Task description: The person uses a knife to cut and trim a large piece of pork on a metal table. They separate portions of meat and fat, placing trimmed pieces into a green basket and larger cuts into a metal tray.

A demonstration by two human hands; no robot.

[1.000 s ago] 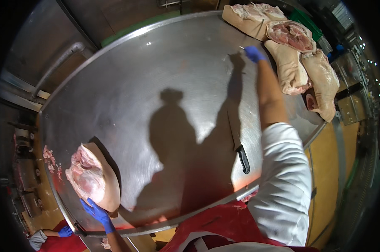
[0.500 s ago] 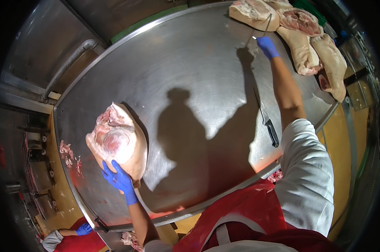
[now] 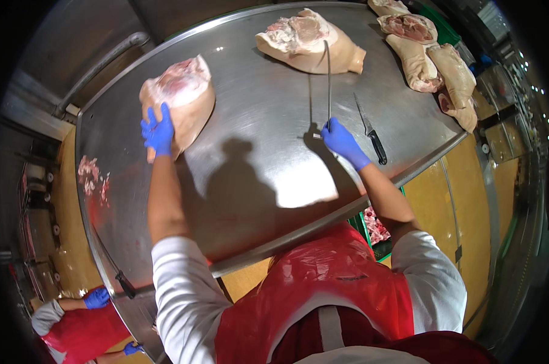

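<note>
My left hand [image 3: 158,130], in a blue glove, lies open with spread fingers against the near side of a pork leg [image 3: 192,103]. That leg has pale skin and a pink cut face at its far end. My gloved right hand [image 3: 344,144] is closed around the grip of a long thin meat hook [image 3: 329,88]. The hook's rod reaches away to a second pork leg [image 3: 332,51] at the far middle of the table; its tip is hard to make out against the meat. Just right of my right hand lies a black-handled knife [image 3: 376,144].
Several more pork legs [image 3: 408,57] are piled at the far right of the metal table [image 3: 256,115]. Meat scraps [image 3: 89,173] and another knife [image 3: 124,282] lie on the left side. A co-worker's gloved hand [image 3: 97,298] shows at lower left. A green crate [image 3: 377,227] stands below the near edge.
The right hand has come back toward me with the hook, and one pork leg has left the pile for the far middle. The left hand and its leg have moved farther away.
</note>
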